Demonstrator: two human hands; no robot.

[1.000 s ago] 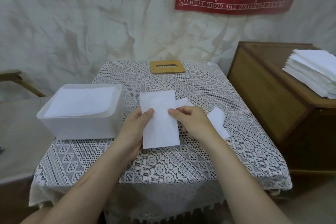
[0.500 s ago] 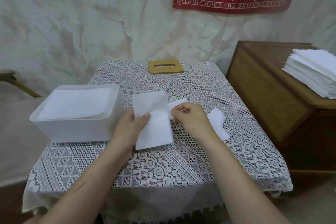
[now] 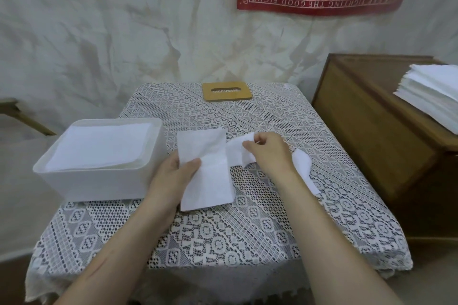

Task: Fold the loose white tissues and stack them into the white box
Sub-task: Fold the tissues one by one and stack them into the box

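The left hand (image 3: 173,176) is clamped on a folded rectangular white tissue (image 3: 207,171), with the thumb on top at its left edge and the fingers beneath. The tissue lies just right of the white plastic box (image 3: 94,187), near the middle of the lace-covered worktop (image 3: 223,230).

The right hand (image 3: 269,153) has its fingers curled together and pinches a loose crumpled white tissue (image 3: 236,152) lying on the worktop beside the folded one. More white tissue shows to the right of this hand (whether it is the same sheet cannot be told).

The box stands at the worktop's left edge and holds a flat stack of folded tissues (image 3: 101,147) close to its rim. A slotted wooden lid (image 3: 226,91) lies at the far edge. A wooden cabinet (image 3: 371,131) to the right carries a pile of white sheets (image 3: 432,98).
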